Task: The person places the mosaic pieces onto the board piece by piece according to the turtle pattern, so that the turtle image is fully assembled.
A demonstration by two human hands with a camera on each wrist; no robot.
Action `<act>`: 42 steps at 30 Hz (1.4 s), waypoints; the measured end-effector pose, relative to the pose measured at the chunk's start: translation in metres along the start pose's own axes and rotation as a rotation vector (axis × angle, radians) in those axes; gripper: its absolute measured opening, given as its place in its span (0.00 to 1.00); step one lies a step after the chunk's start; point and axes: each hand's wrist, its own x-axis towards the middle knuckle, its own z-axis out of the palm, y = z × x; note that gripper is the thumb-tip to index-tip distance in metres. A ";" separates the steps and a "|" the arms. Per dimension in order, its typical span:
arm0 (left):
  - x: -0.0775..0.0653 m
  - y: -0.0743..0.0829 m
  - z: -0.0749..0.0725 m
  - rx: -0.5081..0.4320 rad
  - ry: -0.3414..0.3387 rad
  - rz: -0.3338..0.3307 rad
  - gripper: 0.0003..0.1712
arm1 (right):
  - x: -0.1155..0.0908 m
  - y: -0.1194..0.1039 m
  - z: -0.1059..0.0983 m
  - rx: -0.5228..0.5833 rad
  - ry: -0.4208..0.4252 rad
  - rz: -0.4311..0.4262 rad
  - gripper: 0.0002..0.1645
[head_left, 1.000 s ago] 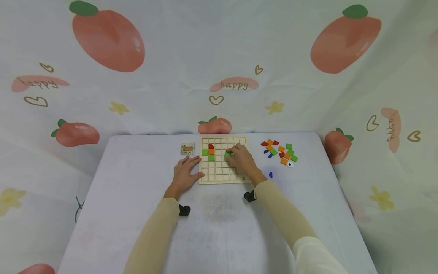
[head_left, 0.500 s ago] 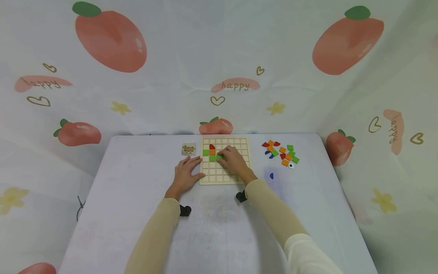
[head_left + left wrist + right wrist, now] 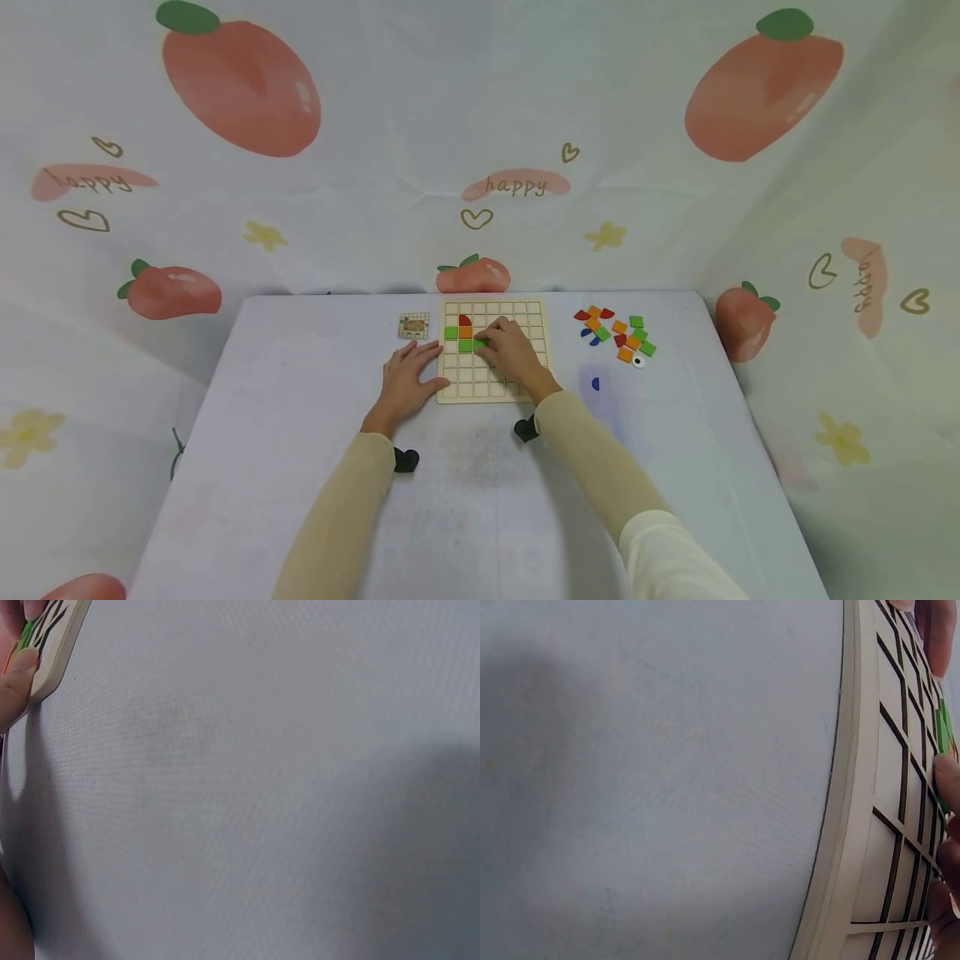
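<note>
A pale wooden grid board (image 3: 495, 391) lies on the table in the head view. My right hand (image 3: 513, 348) is over its middle, thumb and fingers pinching a green square tile (image 3: 479, 343). Directly left of that tile sits another green square tile (image 3: 466, 346). Above it are an orange square tile (image 3: 466, 332) and a red quarter-round tile (image 3: 465, 320); a third green tile (image 3: 451, 333) lies one column further left. My left hand (image 3: 405, 385) rests with spread fingers at the board's left edge, its thumb (image 3: 21, 675) on the near corner in the left wrist view.
Right of the board is a loose group of red, orange, green and blue tiles (image 3: 619, 328), with a white round eye piece (image 3: 638, 362) beside them. A lone blue half-round (image 3: 596, 384) lies nearer. A small picture card (image 3: 413, 326) lies left of the board.
My right hand has moved left across the board with the green tile, bringing it beside the other green tile. Over the last half second it has barely moved. The left hand stays put.
</note>
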 end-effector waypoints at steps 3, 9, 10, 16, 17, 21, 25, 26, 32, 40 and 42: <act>0.000 0.000 0.000 0.000 0.004 0.002 0.40 | 0.000 0.000 0.000 0.004 -0.002 -0.004 0.19; 0.000 -0.001 0.001 0.005 0.001 0.004 0.40 | 0.000 -0.001 -0.002 -0.044 -0.029 -0.004 0.26; -0.001 -0.001 0.001 0.003 0.001 0.005 0.41 | -0.001 -0.001 -0.002 -0.061 -0.037 -0.006 0.27; -0.001 -0.001 0.001 -0.003 -0.008 -0.008 0.41 | -0.006 -0.004 -0.007 -0.176 -0.057 -0.050 0.30; 0.000 -0.001 0.001 -0.006 -0.010 -0.012 0.41 | -0.007 -0.004 -0.008 -0.198 -0.051 -0.058 0.30; 0.000 -0.001 0.002 -0.015 -0.007 -0.012 0.41 | -0.011 -0.004 -0.011 -0.291 -0.036 -0.054 0.30; 0.001 -0.003 0.003 -0.016 0.006 0.000 0.40 | -0.015 -0.003 -0.011 -0.352 -0.025 -0.001 0.34; 0.001 -0.003 0.003 -0.017 0.009 0.003 0.40 | -0.016 -0.003 -0.011 -0.363 -0.021 0.011 0.35; 0.000 -0.002 0.003 -0.025 0.005 -0.002 0.41 | -0.022 0.002 -0.017 -0.359 -0.050 0.077 0.49; 0.001 -0.001 0.002 -0.017 -0.004 -0.004 0.41 | -0.032 0.017 -0.029 -0.385 -0.102 0.156 0.54; 0.000 -0.001 0.002 -0.015 -0.005 -0.003 0.41 | -0.034 0.022 -0.031 -0.384 -0.101 0.170 0.55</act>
